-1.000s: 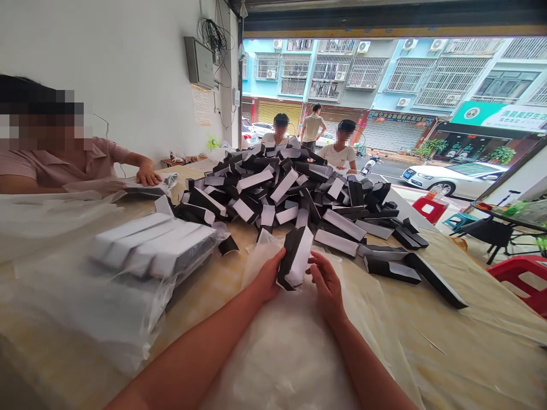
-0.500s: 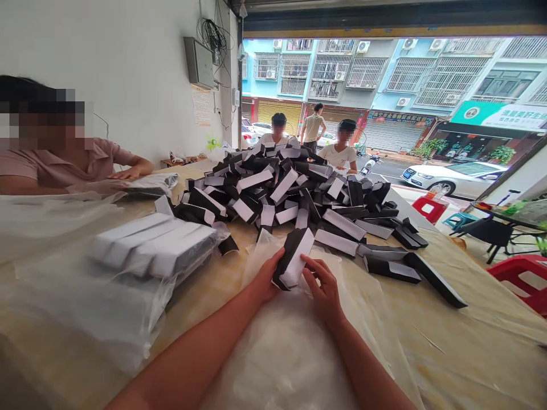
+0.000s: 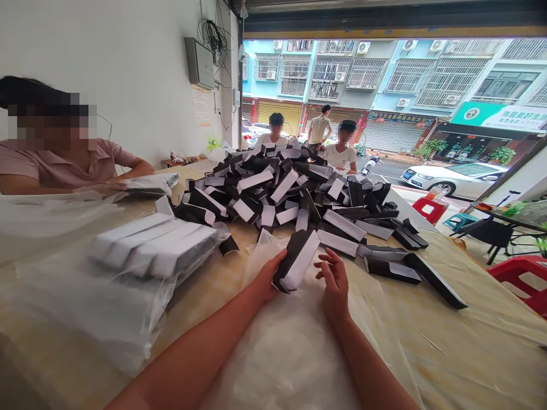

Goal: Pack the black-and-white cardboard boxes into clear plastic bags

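My left hand (image 3: 265,279) grips the near end of a long black-and-white box (image 3: 298,259), tilted up and away from me over a clear plastic bag (image 3: 282,347) that lies flat in front of me. My right hand (image 3: 334,279) hovers just right of the box, fingers loosely curled and apart, holding nothing. Behind the box rises a big pile of the same black-and-white boxes (image 3: 294,191) in the middle of the table (image 3: 470,341).
A clear bag packed with white boxes (image 3: 154,247) lies to my left. A person in a pink shirt (image 3: 55,165) works at the left edge, hands on a bag. Two more people (image 3: 342,151) sit at the far end. Red stools (image 3: 523,276) stand on the right.
My right hand has let go of the box and drawn back to the right. The box, in my left hand alone, has tilted farther away toward the pile.
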